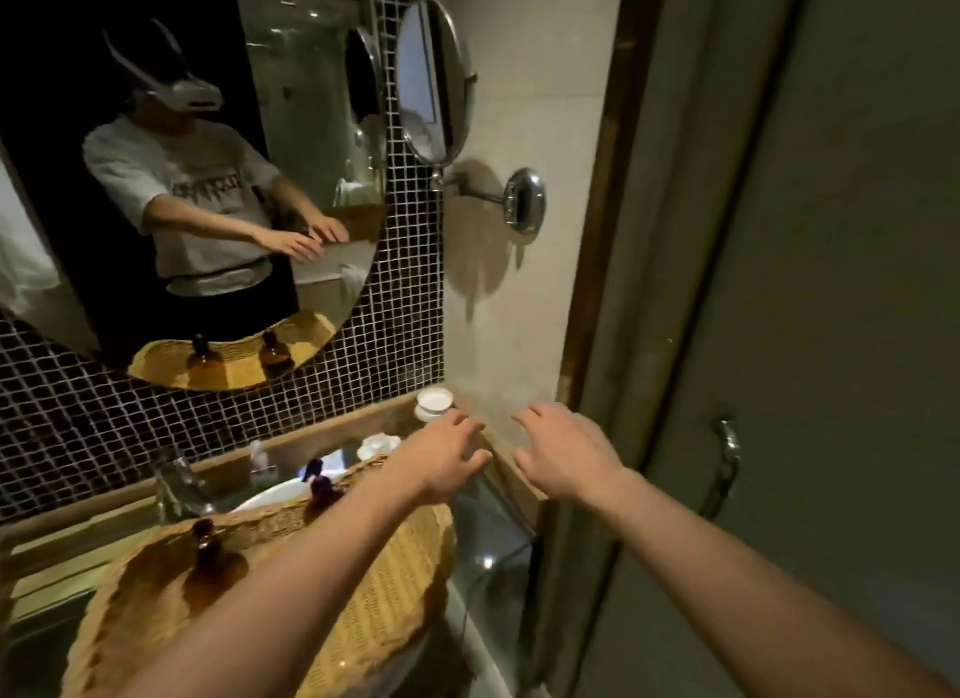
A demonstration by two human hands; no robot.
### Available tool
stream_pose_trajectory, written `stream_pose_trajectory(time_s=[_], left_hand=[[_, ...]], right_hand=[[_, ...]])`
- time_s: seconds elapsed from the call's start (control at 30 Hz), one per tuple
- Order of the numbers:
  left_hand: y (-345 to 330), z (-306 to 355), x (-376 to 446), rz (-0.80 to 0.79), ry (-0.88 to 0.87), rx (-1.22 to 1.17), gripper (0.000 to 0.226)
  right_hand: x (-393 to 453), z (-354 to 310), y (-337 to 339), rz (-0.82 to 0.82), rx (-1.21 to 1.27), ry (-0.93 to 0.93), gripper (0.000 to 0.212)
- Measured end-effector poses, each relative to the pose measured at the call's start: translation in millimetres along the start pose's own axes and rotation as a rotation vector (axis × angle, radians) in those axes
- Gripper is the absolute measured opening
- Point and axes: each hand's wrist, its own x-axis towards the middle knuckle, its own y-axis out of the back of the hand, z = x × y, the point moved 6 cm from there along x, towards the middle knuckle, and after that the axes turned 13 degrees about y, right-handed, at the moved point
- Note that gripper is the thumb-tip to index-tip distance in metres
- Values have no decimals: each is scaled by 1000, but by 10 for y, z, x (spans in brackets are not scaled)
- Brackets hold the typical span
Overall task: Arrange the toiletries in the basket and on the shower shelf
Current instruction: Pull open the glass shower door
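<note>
Toiletries occupy the wicker basket (395, 583), which sits nearest the camera on the counter, under the left forearm. One brown bottle (210, 562) stands upright in the basket's left part; a second brown bottle (323, 489) stands at its far rim, partly hidden by the arm.

Beyond the basket, both hands reach toward the counter's far right corner. The left hand (447, 463) hovers with fingers spread and slightly bent, holding nothing. The right hand (566, 453) is beside it, apart from it, fingers likewise loose and empty. Motion blur softens both.

Just past the left fingertips lies a small white dish (379, 445) and, farther back against the tiled wall, a white cup (435, 403) on a saucer. A clear glass (179, 481) stands to the left near the wall.

Farthest back hang the round wall mirror (291, 47) and a swivel mirror (434, 81) on a chrome arm. The glass door (831, 333) with its handle fills the right side.

Step in hand, as judged: reaching for the remaining corner items. The next move calls for closing the fingers on one item without knocking the cup. No shower shelf is visible.
</note>
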Motion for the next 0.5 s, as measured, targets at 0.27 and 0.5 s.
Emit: stream_pose_trajectory(time_s=[0.27, 0.5], left_hand=[[-597, 1448, -445, -94, -156, -46, 58], [-799, 2212, -534, -145, -200, -110, 59]], right_hand=[[-1529, 719, 310, 30, 16, -182, 54], [-2138, 1254, 417, 160, 186, -405, 51]])
